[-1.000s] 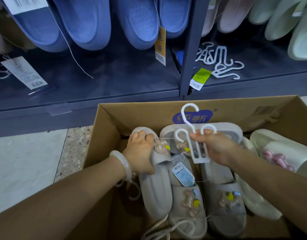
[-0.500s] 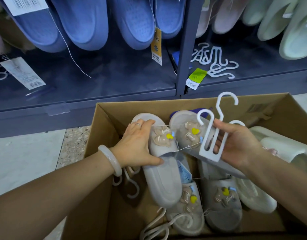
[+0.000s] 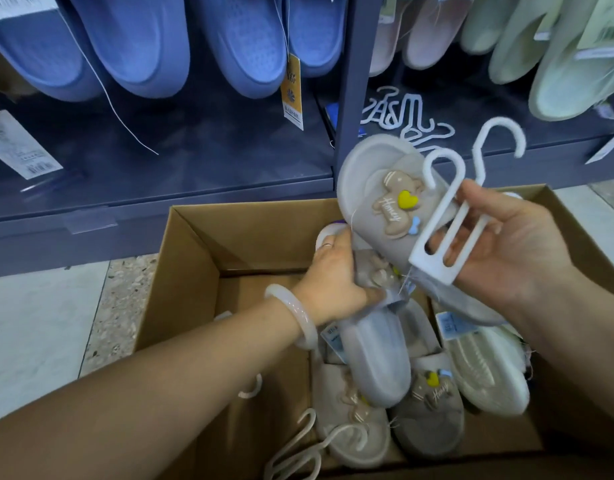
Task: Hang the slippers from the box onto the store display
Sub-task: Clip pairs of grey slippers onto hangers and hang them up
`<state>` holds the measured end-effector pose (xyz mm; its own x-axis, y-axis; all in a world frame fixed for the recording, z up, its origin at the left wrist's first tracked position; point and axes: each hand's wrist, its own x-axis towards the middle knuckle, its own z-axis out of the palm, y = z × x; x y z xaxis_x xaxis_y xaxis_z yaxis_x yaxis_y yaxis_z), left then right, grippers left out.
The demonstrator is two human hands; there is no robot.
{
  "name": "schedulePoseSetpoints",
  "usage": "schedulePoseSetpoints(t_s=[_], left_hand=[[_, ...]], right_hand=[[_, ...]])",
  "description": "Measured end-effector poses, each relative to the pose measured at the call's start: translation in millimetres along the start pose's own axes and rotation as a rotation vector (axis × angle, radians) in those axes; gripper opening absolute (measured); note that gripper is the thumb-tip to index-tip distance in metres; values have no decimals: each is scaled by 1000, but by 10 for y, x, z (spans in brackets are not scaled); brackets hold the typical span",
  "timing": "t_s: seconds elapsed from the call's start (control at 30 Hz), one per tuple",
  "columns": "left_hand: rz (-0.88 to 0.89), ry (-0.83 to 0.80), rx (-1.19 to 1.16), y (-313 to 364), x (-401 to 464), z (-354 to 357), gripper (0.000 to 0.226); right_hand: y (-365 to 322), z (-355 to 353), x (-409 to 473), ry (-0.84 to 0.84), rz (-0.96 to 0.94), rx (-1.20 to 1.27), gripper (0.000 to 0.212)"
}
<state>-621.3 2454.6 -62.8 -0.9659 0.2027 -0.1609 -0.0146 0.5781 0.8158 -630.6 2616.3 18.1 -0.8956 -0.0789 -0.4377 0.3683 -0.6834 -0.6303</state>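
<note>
My left hand (image 3: 335,282) grips a grey slipper (image 3: 375,355) by its strap, above the open cardboard box (image 3: 198,271). My right hand (image 3: 513,244) holds a white plastic hanger (image 3: 451,216) together with a second grey slipper (image 3: 378,188) that carries a bear charm with a yellow heart. That slipper lies against the hanger, raised over the box's far edge. A thin thread joins the two slippers. More grey slippers (image 3: 430,410) and a pale green one (image 3: 489,372) lie in the box.
The dark blue display shelf (image 3: 194,161) stands behind the box, with blue slippers (image 3: 146,46) hanging at left and pink and pale green ones (image 3: 558,53) at right. Spare white hangers (image 3: 402,112) lie on the right shelf. Loose hangers (image 3: 309,441) lie in the box.
Both hands have lifted the grey pair up out of the box. The right hand has risen toward the shelf with the hanger and one slipper; the left followed with the other.
</note>
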Motion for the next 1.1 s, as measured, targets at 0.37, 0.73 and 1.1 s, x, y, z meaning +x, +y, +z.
schedulePoseSetpoints(t_s=[0.37, 0.73, 1.1], left_hand=[[-456, -99, -815, 30, -43, -459, 52], [-656, -2, -581, -221, -3, -379, 49], [-658, -61, -794, -239, -32, -801, 20]], right_hand=[[280, 163, -106, -57, 174, -77, 15], [-15, 199, -93, 22, 64, -156, 8], [648, 174, -225, -109, 421, -121, 15]])
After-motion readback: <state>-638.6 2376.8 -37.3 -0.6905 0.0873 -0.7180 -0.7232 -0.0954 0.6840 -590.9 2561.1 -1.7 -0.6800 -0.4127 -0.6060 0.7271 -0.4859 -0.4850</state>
